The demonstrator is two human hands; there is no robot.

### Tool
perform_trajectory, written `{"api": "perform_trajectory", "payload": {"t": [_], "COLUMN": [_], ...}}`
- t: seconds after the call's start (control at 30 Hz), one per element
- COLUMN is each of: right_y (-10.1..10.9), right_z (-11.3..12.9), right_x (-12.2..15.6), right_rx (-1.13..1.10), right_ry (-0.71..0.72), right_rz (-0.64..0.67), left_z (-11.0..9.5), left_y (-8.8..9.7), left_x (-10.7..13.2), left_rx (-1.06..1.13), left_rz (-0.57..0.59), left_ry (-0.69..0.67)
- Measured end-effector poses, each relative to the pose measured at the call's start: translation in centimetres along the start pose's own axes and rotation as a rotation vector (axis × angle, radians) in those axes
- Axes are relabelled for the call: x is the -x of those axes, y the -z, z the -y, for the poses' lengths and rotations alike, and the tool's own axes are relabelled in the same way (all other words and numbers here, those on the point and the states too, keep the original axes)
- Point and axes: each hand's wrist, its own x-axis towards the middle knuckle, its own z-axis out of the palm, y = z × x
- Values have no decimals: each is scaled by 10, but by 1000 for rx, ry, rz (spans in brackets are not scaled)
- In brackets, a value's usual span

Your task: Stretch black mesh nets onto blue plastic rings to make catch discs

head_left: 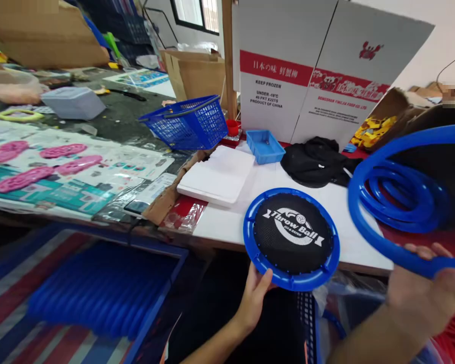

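My left hand (253, 299) grips the near rim of a round throw-ball paddle (292, 263), thumb on top. The paddle has a blue plastic rim and a black mesh face printed in white with "Throw Ball, Fly & Catch". It is held tilted toward me at the front edge of the white work surface (222, 225). At the right, my right hand (426, 285) is closed around the lower part of a large blue ring (358, 207), slightly blurred. Through that ring several smaller-looking blue rings (405, 197) show on the table. The ring's right side is cut off by the frame.
A white foam slab (218, 174), a light-blue tray (264, 146), a black cap (314, 162) and a blue basket (197, 124) stand beyond. A printed carton (276, 76) rises behind. Blue rings (102, 293) fill a crate at lower left. Pink pieces (64, 150) lie on cards at left.
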Motion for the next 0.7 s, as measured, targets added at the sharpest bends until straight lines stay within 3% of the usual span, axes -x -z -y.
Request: {"api": "perform_trajectory", "payload": {"t": [0.07,0.17,0.23,0.3,0.37,0.47,0.53,0.63,0.7], "right_y": [14,18,10,-3,-16,-18,-2,38,62], "right_z": [3,-4,-12,-18,-21,-24,-28,-35,-34], "right_x": [41,85,102,113,119,117,108,91,81], "right_rx": [-199,-199,-207,-295,-375,-348,-271,-104,98], "right_ry": [-12,-2,-89,-255,-393,-418,-395,-388,-285], "right_rz": [226,494,611,628,606,635,746,1058,1189], "left_z": [-1,-6,-9,-10,-10,-9,-10,-12,-13], "left_y": [-2,-5,-8,-9,-9,-8,-8,-11,-14], "left_x": [-3,-7,-9,-10,-9,-8,-9,-11,-13], "left_rx": [79,193,247,283,288,259,238,227,233], "left_rz": [96,236,294,316,310,281,257,220,217], "left_ry": [75,162,174,164,160,174,177,174,172]}}
